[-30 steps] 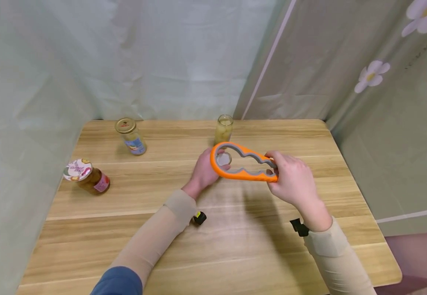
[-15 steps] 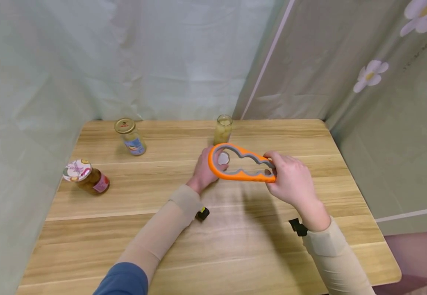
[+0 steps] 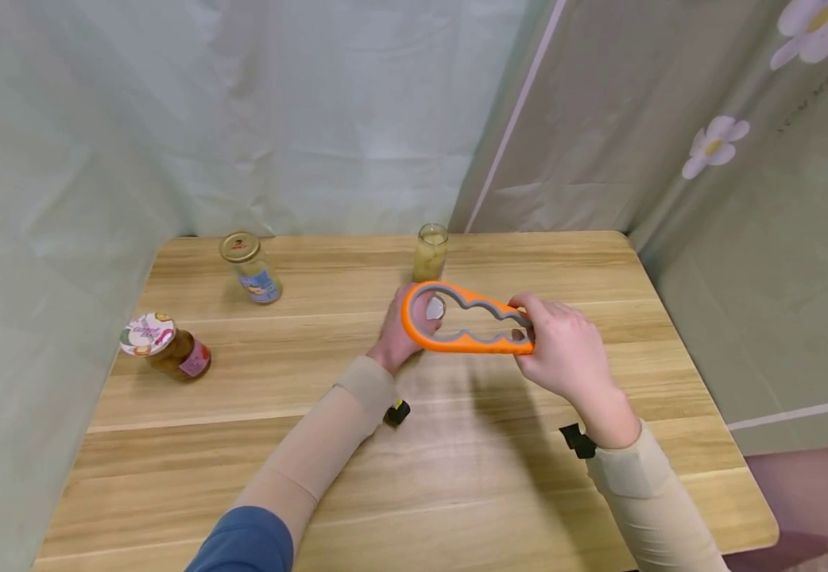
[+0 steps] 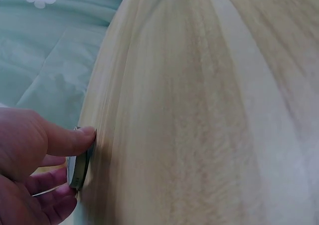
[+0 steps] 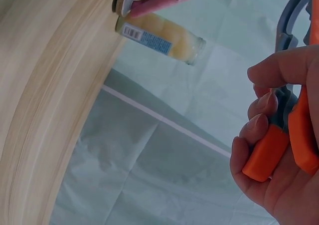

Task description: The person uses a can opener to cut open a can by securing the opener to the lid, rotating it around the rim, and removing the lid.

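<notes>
My left hand [image 3: 394, 330] pinches a round jar lid [image 3: 436, 308] by its edge, thumb on one side and fingers on the other. In the left wrist view the lid [image 4: 79, 167] is tipped on edge, low at the tabletop. Just behind that hand stands a lidless glass jar [image 3: 431, 253] holding pale yellow chunks; its label [image 5: 147, 38] shows in the right wrist view. My right hand [image 3: 564, 345] grips the handles of an orange jar opener [image 3: 467, 344] with grey toothed inner edges. The opener is held above the table, its loop overlapping the left fingers in the head view.
At the back left stands a jar with a gold lid [image 3: 251, 266]. Nearer the left edge is a dark reddish jar with a patterned white lid [image 3: 167, 347]. Pale curtains [image 3: 357, 119] hang behind the wooden table [image 3: 400, 492] and along its sides.
My left wrist and forearm have shifted slightly right, with the lid still pinched low by the open jar. The right hand and jar opener have stayed nearly in place.
</notes>
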